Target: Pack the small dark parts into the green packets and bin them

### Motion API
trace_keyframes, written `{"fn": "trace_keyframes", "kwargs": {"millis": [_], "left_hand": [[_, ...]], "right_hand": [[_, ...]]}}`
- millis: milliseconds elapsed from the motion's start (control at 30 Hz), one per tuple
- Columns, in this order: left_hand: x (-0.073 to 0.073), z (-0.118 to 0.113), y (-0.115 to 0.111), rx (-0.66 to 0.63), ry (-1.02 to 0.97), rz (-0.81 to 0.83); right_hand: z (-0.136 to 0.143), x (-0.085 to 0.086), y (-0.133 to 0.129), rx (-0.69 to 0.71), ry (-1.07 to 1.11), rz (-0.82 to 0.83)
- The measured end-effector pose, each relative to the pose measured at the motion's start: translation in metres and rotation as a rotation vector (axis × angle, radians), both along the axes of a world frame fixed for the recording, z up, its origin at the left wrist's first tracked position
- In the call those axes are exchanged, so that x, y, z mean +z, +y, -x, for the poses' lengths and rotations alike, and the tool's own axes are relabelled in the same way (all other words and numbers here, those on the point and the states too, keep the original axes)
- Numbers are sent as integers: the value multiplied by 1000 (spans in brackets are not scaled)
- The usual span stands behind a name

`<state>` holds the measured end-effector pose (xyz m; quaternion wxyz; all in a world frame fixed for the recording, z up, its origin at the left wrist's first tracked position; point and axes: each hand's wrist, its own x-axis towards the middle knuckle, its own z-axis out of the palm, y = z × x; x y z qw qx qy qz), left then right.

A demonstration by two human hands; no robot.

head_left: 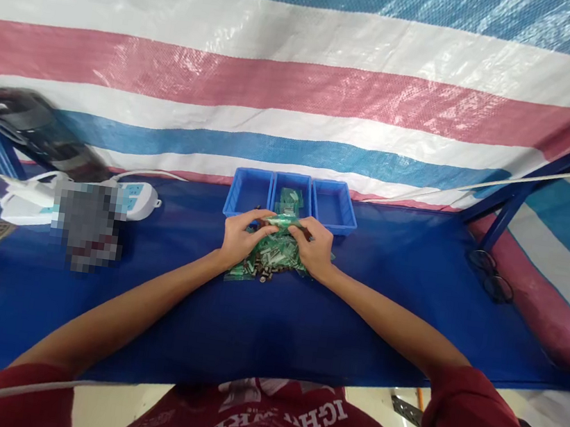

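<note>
A small green-tinted plastic bag point(284, 222) is stretched between my two hands, just in front of the blue bins. My left hand point(242, 237) pinches its left end between thumb and fingers. At its right end my right hand point(315, 247) has a similar pinch. Beneath both hands lies a pile of green plastic bags point(280, 251) with small metal parts, and some loose metal pieces point(263, 271) spill out at its front. Behind the hands, the middle blue bin point(279, 180) has green bags in it. What the held bag contains is too small to make out.
A left blue bin point(251, 184) and a right blue bin point(332, 202) flank the middle one. Far left are a white power strip point(140, 201), a pixelated dark object point(89, 223) and a dark bottle-like object point(38, 128). Glasses point(491, 276) lie at right, near a blue frame post point(509, 208).
</note>
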<state>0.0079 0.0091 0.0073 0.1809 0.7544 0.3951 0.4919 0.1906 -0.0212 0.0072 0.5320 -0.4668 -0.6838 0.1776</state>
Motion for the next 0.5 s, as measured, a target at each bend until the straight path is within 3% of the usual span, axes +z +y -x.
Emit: {"fn": "trace_keyframes", "kwargs": {"millis": [500], "left_hand": [[6,2,-1,-26,82,-115]], "right_hand": [[-1,-2,0,90,-7,-6]]}}
